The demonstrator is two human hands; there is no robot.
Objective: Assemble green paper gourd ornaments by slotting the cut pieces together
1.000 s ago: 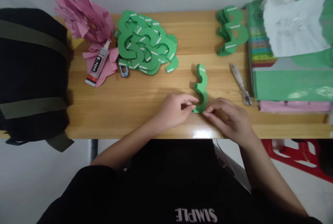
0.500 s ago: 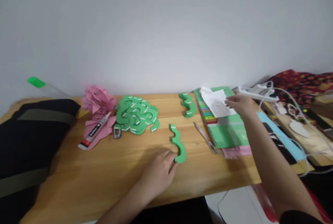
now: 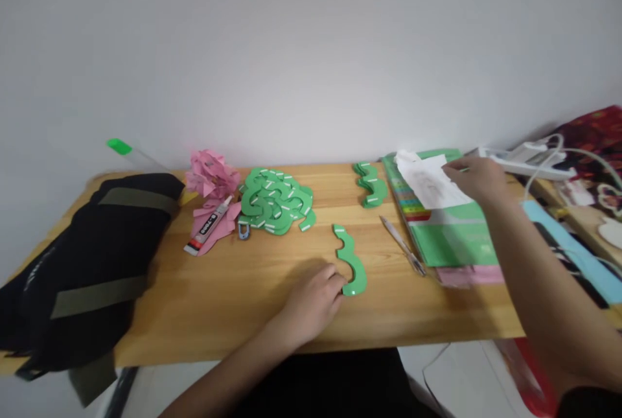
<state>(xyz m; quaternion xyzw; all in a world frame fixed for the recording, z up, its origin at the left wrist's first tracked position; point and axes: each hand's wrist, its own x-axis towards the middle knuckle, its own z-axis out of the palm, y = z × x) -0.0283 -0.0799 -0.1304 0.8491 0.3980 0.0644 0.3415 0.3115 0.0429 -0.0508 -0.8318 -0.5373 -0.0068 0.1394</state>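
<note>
A wavy green foam strip (image 3: 350, 261) lies on the wooden table (image 3: 233, 288). My left hand (image 3: 313, 304) rests beside its near end, fingers curled, fingertips touching the strip. My right hand (image 3: 476, 178) reaches out to the far right and pinches the edge of a white crumpled paper (image 3: 430, 188) lying on a stack of green sheets (image 3: 451, 236). A pile of green foam pieces (image 3: 275, 201) with white tape tabs sits at the back centre. A small stack of wavy green strips (image 3: 370, 185) is behind the single strip.
A black bag (image 3: 92, 256) covers the table's left end. Pink scraps (image 3: 212, 175) and a glue tube (image 3: 208, 227) lie beside the green pile. A pen-like tool (image 3: 403, 246) lies by the sheets. A power strip (image 3: 527, 159) and cables sit far right.
My head lifted from looking straight down. My right hand left the green strip and reached right to the white paper. My left hand stayed at the strip's near end.
</note>
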